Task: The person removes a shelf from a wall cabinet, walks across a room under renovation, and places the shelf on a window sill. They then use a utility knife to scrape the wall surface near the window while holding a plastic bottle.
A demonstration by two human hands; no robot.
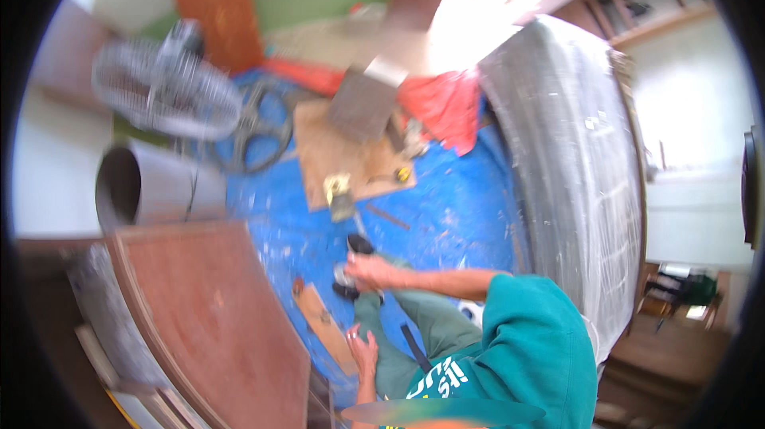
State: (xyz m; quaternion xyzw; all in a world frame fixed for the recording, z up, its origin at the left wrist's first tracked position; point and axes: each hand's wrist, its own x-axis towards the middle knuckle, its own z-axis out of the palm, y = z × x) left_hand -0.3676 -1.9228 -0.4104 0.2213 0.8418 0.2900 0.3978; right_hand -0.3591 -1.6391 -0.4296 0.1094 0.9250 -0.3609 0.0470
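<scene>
Your right hand [370, 271] is curled, its fingers closed on a small pale object [342, 276] just above your dark shoes — blur hides what kind of object it is. Your left hand [363, 352] has thumb and fingers apart, over your green trousers [434, 321] and just beside a narrow wooden board [325, 329]; you can't tell whether it touches that wood. The board lies on the blue tarp [470, 206], near its lower left edge, alongside a reddish-brown panel [211, 317]. Farther up the tarp lies a plywood sheet [355, 162] — a yellow-and-black item [403, 174] by its lower right corner, a dark square piece [362, 105] toward its upper edge.
</scene>
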